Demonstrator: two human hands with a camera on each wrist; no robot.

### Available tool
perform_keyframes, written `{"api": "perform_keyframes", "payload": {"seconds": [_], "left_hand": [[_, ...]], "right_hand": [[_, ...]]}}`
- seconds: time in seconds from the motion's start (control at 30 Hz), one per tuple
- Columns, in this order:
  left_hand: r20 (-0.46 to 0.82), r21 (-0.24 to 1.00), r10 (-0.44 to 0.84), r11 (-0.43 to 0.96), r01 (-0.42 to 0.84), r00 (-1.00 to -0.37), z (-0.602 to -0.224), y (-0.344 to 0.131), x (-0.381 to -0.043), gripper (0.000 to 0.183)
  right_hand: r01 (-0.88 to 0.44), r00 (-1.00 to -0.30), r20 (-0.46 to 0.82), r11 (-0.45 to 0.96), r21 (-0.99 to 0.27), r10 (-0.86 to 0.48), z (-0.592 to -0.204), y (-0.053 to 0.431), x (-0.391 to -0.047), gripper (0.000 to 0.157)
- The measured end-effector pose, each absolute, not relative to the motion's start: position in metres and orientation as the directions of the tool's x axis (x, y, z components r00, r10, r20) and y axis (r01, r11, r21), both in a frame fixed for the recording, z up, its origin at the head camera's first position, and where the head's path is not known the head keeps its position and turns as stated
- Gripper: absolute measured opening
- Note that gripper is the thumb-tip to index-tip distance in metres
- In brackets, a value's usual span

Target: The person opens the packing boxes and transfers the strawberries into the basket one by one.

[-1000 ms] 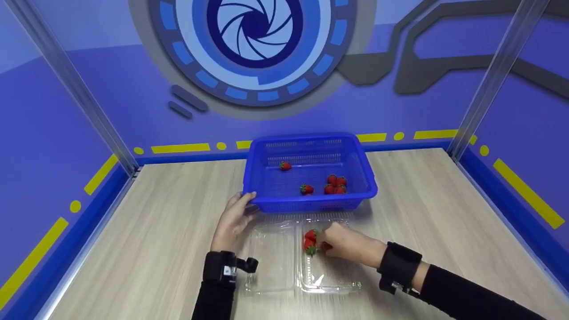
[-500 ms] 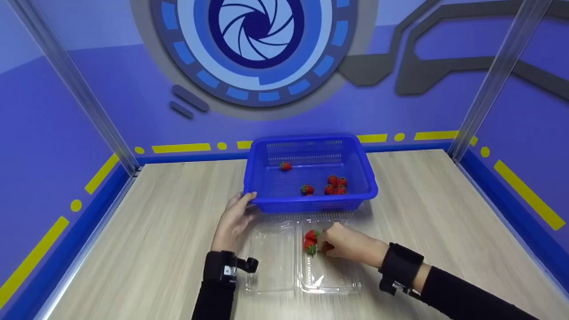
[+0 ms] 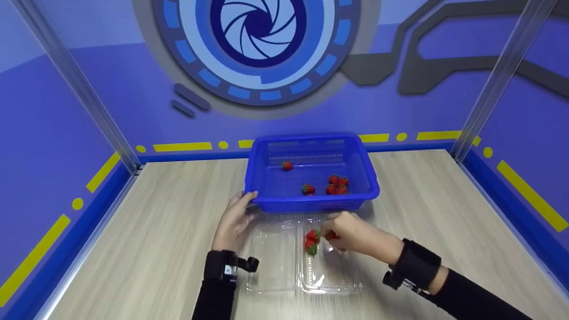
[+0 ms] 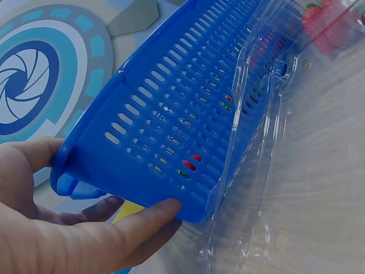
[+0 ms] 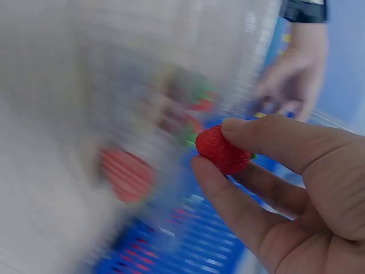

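Observation:
My right hand pinches a red strawberry between thumb and fingertips, above the right half of a clear plastic clamshell box. Just left of it, inside that half, lie strawberries with green leaves. The box lies unfolded, both halves side by side. My left hand holds the near left corner of a blue plastic basket, thumb at the rim and fingers against the outer side, as the left wrist view also shows. Much of the right wrist view's background is blurred.
Inside the basket are several strawberries, grouped at the right, with one more strawberry at the back left. The wooden table is enclosed by blue walls with metal corner posts.
My right hand has risen slightly and shifted away from the strawberries in the box, and the strawberry in its fingers now shows more. My left hand stays at the basket corner.

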State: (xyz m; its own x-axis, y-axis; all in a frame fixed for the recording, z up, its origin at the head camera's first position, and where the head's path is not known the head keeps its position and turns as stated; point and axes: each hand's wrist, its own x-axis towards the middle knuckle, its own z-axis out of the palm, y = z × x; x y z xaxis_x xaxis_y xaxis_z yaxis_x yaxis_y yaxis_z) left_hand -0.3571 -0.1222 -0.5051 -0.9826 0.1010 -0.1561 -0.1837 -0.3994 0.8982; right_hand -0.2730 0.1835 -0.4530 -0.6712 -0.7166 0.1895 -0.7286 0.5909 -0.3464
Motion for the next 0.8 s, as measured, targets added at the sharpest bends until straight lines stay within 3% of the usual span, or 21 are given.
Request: {"api": "perform_keyframes", "payload": {"seconds": [0.27,0.8], "left_hand": [[-0.148,0.898,0.114,-0.401,-0.182,-0.982,-0.505,-0.123,-0.356,0.053],[-0.146,0.9,0.097,-0.4,-0.173,-0.984,-0.505,-0.12,-0.358,0.046]], "right_hand": [[-0.796,-0.603,0.405,0.548,-0.256,-0.687,-0.408,0.196,-0.264,0.022],[-0.742,-0.65,0.493,0.624,-0.247,-0.578,-0.374,0.211,-0.251,0.03]]}}
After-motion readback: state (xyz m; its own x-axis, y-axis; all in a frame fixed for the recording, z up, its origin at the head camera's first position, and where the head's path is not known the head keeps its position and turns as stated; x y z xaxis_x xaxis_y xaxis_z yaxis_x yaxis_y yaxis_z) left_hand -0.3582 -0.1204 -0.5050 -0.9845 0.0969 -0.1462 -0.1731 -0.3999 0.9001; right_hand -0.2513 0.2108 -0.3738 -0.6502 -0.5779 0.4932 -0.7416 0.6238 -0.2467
